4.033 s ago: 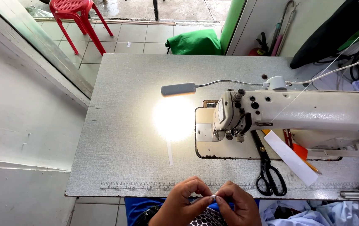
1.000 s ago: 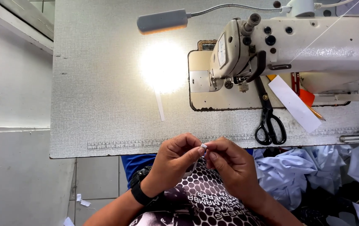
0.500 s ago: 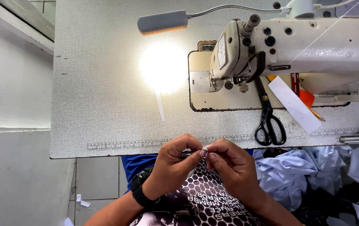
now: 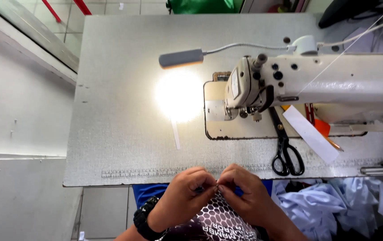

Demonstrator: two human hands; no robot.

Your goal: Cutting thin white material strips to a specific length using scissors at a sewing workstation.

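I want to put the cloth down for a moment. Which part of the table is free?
The table is bare left of the lamp's bright spot, and along the far edge behind the lamp. Right is crowded: sewing machine, scissors, white strip. Both hands pinch the patterned fabric.

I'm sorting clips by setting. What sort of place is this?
Likely a small tailoring or garment workshop: an industrial sewing machine with a gooseneck lamp, black scissors on the worktable, and both hands pinching patterned fabric.
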